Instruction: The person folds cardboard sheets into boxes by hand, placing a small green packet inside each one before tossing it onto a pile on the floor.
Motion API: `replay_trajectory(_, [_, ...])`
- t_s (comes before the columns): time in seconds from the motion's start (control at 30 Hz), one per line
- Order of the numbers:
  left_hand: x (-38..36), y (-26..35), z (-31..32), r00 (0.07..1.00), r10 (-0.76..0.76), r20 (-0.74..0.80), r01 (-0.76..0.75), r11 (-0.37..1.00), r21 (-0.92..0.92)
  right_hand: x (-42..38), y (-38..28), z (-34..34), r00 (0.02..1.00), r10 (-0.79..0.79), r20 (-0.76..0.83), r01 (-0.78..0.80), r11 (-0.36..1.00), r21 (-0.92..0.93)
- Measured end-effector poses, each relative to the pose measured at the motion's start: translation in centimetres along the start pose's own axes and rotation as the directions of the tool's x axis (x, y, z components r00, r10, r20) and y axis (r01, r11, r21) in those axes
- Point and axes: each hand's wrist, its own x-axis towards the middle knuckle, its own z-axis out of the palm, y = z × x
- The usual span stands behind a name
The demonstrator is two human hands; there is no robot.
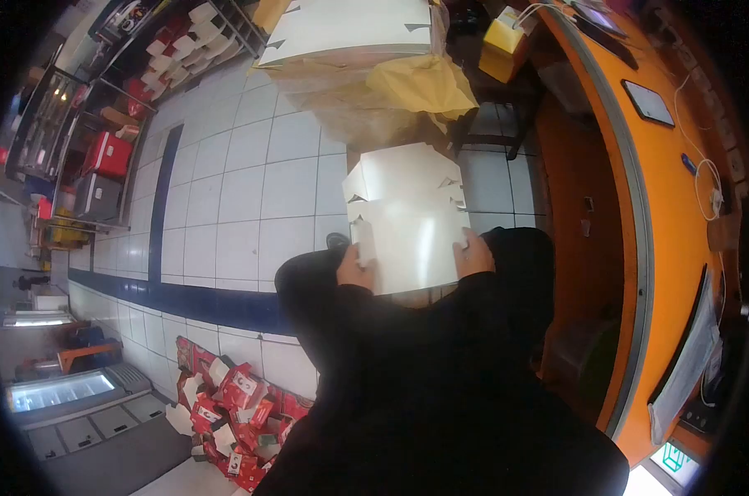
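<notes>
A glossy white card sheet [403, 215] with slits and tabs along its sides lies over my lap, its near part between my two hands. My left hand [356, 269] grips its left edge, and my right hand [476, 255] grips the right edge. Both hands come out of black sleeves, and their fingers are partly hidden by the card. Beyond it a stack of similar white card [354, 29] rests on brown and yellow wrapping paper [420, 85].
An orange counter [664, 190] with a phone [648, 102] and cables runs along the right. Folded red and white boxes [238, 405] are heaped on the floor at lower left. Shelves with a red box [107, 155] stand at the left, above a grey fridge [93, 426].
</notes>
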Motion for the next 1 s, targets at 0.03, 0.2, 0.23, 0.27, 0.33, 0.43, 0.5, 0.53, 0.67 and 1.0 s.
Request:
replay_trajectory(0.03, [0.5,-1.0,1.1,0.995,0.088,0.054,-0.098,0.971,0.22,-0.3,-0.7,0.4,1.0,-0.001,0.002,0.001,1.0,0.0])
replay_trajectory(0.2, [-1.7,2.2,4.1,0.969,0.053,0.24,-0.208,0.699,0.684,-2.1,-1.7,2.0,0.97,-0.023,0.243,0.109,0.932,-0.346])
replay_trajectory(0.23, [-1.8,2.4,4.2,0.967,0.109,0.231,-0.245,0.649,0.72,-2.1,-1.9,1.9,0.971,-0.015,0.237,0.108,0.917,-0.384])
replay_trajectory(0.27, [-1.8,2.6,4.1,0.966,0.115,0.232,-0.25,0.648,0.719,-2.0,-1.9,1.7,0.971,0.012,0.238,0.078,0.927,-0.366])
replay_trajectory(0.33, [-1.8,3.0,3.9,0.953,0.286,0.101,-0.275,0.673,0.687,-1.9,-1.4,1.5,0.974,0.023,0.226,0.054,0.943,-0.329])
replay_trajectory(0.43, [-0.7,4.7,5.5,0.891,0.453,-0.026,-0.374,0.767,0.521,-1.6,-0.3,1.6,0.979,0.016,0.201,0.034,0.97,-0.242])
replay_trajectory(0.5, [0.5,3.9,8.9,0.939,0.343,-0.023,-0.316,0.888,0.335,-2.0,0.1,1.7,0.982,-0.003,0.189,0.04,0.98,-0.196])
replay_trajectory(0.53, [1.2,3.4,10.3,0.982,0.174,0.078,-0.185,0.968,0.17,-1.9,0.1,1.5,0.974,-0.001,0.228,0.042,0.983,-0.177])
replay_trajectory(0.67, [3.5,1.5,12.9,0.972,-0.058,0.228,0.054,0.998,0.024,-2.1,1.8,1.6,0.995,-0.081,0.053,0.081,0.997,0.009])
replay_trajectory(1.0, [4.0,1.2,12.2,0.855,-0.208,0.474,0.47,0.697,-0.542,-4.3,1.8,1.0,0.996,0.018,-0.084,0.018,0.915,0.404])
